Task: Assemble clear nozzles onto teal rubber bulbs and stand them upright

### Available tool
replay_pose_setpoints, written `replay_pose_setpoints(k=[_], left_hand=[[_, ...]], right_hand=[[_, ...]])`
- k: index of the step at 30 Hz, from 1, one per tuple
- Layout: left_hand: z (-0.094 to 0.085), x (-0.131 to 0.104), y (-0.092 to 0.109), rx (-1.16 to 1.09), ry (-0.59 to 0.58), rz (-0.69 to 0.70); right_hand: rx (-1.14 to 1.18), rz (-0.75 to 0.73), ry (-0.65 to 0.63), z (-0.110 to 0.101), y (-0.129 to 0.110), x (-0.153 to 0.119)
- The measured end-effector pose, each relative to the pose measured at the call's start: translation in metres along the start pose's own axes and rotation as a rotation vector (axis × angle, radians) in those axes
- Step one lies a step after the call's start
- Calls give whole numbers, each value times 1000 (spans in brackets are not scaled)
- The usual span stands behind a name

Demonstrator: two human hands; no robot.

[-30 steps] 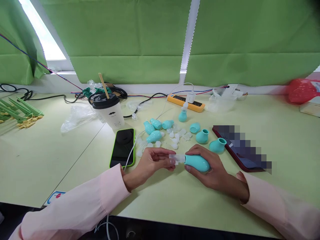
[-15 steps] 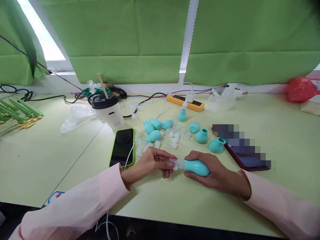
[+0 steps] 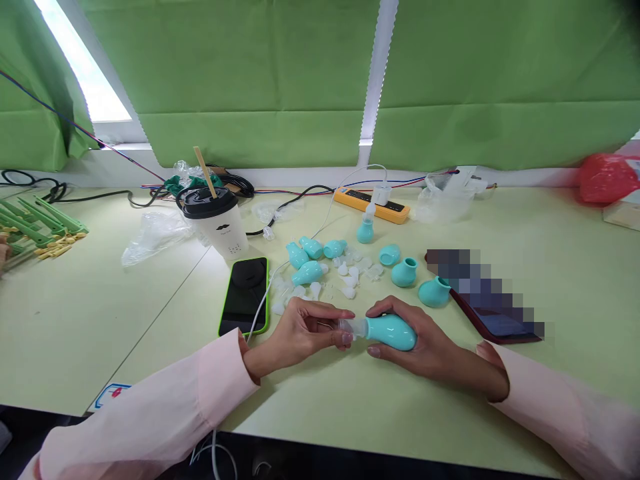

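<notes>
My right hand (image 3: 430,343) is wrapped around a teal squeeze bulb (image 3: 393,332), which lies sideways just above the table with its neck pointing left. My left hand (image 3: 303,331) pinches a clear plastic nozzle (image 3: 357,327) between thumb and fingers, at the bulb's neck. Nozzle and bulb meet end to end; how deep one sits in the other cannot be made out. Behind my hands are several teal bulbs, one of them a glossy bulb (image 3: 307,273) on its side. Small translucent plastic parts (image 3: 349,292) lie scattered beside them. An open-necked bulb (image 3: 434,292) stands on the right.
A phone (image 3: 244,297) with a white cable lies left, before a lidded cup (image 3: 220,227). A dark red phone (image 3: 493,313) is at right. Behind stand a bulb with nozzle (image 3: 365,231) and a yellow power strip (image 3: 373,205). Green plastic parts (image 3: 43,223) lie far left, near another person's hand (image 3: 4,253).
The bulb and nozzle have shifted slightly left, and my left fingers have closed further over the nozzle. Another person's hand has appeared at the left edge.
</notes>
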State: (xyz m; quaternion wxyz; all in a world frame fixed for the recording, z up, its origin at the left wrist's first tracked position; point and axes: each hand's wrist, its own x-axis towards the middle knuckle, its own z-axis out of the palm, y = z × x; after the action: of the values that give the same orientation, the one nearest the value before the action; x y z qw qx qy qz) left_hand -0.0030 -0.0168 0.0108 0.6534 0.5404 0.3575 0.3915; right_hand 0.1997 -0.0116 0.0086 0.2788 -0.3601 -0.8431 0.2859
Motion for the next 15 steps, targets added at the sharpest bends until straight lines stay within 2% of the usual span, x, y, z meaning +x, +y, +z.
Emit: replay_pose_setpoints(k=[7,12,15], left_hand=[[2,-2,9,176,-47,53],[1,-5,13,449,-107,172],[0,-6,12,529,-112,227]], right_hand=[[228,138,-139,-6,-6,3],[356,204,-280,-8,-3,5],[382,213,-305,-8,-1,7]])
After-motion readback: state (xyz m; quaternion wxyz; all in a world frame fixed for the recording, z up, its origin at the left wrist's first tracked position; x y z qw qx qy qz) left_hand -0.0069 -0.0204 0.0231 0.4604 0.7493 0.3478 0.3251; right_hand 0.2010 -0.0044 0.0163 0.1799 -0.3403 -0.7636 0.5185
